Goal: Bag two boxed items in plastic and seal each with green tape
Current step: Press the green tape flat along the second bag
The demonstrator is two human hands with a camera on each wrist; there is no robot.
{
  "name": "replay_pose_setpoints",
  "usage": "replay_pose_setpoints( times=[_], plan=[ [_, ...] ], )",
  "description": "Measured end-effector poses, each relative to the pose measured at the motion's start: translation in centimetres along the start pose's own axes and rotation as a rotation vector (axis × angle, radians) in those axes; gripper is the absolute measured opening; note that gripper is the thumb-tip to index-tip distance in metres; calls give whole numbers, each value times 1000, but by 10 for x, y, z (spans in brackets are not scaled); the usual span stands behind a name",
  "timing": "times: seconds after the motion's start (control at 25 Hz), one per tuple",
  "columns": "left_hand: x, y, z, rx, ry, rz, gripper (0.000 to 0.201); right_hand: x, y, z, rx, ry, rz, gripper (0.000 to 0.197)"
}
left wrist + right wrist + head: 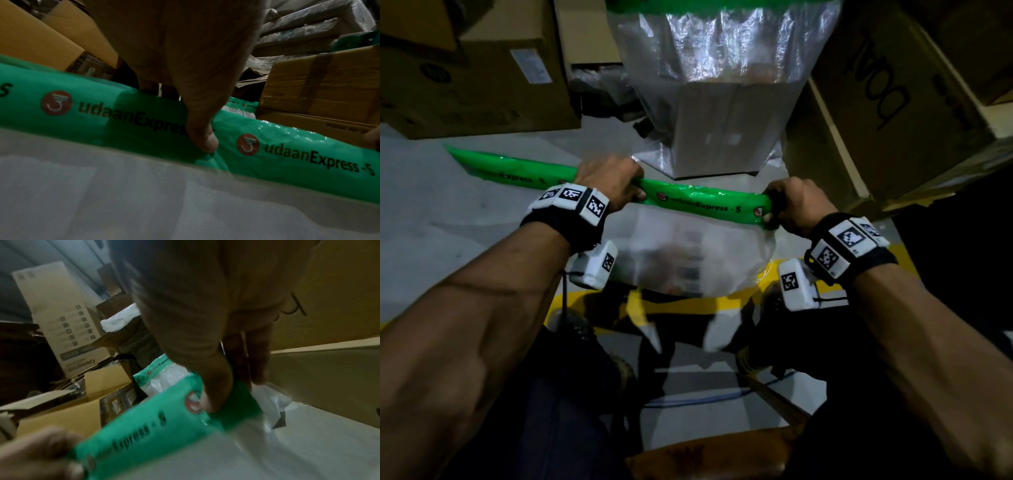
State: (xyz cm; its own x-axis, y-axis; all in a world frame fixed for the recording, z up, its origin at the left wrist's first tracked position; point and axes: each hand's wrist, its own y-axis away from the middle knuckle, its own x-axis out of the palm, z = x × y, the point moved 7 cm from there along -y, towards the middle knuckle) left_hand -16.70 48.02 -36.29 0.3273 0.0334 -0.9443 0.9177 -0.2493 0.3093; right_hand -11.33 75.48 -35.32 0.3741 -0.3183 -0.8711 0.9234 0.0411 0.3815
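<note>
Green tape [698, 202], printed "udaanExpress - S" beside a red round logo, runs taut between the two hands along the top edge of a clear plastic bag [688, 253], with a further length trailing out past the left hand. Through the bag, below and between the wrists, a boxed item [685, 267] shows only as a blurred shape with dark print. The left hand [607, 180] grips the band from above, fingers curled over its far edge; in the left wrist view its thumb [202, 138] presses on the near face of the green strip [123, 120]. The right hand [796, 205] pinches the band's right end, thumb on the near side and fingers behind, as the right wrist view shows at the green end [164, 421] under the hand [205, 337].

Just beyond the hands stands a second bagged box [726, 113], upright in crinkled clear plastic, its top crossed by a green strip [709, 5] that appears to be the same tape. Brown cartons flank it: one beyond the left hand [472, 85], one beyond the right hand [900, 102] bearing large dark lettering. A grey floor [448, 240] with a yellow painted line [722, 303] lies beneath the wrists.
</note>
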Motion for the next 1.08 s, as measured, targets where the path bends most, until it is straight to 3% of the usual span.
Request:
replay_pose_setpoints(
  times=[0.2, 0.36, 0.56, 0.72, 0.88, 1.08],
  plan=[
    [-9, 8, 5, 0, 29, 33, 17, -10, -6, 3, 46, 24, -197, 17],
    [-15, 13, 9, 10, 61, 24, 20, -29, -16, 15, 16, 128, -311, 19],
    [-3, 6, -6, 16, 21, 7, 26, -7, -28, 59, -192, 282, -245, 38],
    [2, 5, -5, 40, 55, 48, 26, 24, -41, 109, -378, 283, -184, 29],
    [-3, 13, 35, -32, 54, 68, 41, 22, -59, 111, -287, 298, -148, 21],
    [-6, 28, 63, -140, 43, 40, 29, 19, -67, 114, -243, 283, -174, 20]
  ],
)
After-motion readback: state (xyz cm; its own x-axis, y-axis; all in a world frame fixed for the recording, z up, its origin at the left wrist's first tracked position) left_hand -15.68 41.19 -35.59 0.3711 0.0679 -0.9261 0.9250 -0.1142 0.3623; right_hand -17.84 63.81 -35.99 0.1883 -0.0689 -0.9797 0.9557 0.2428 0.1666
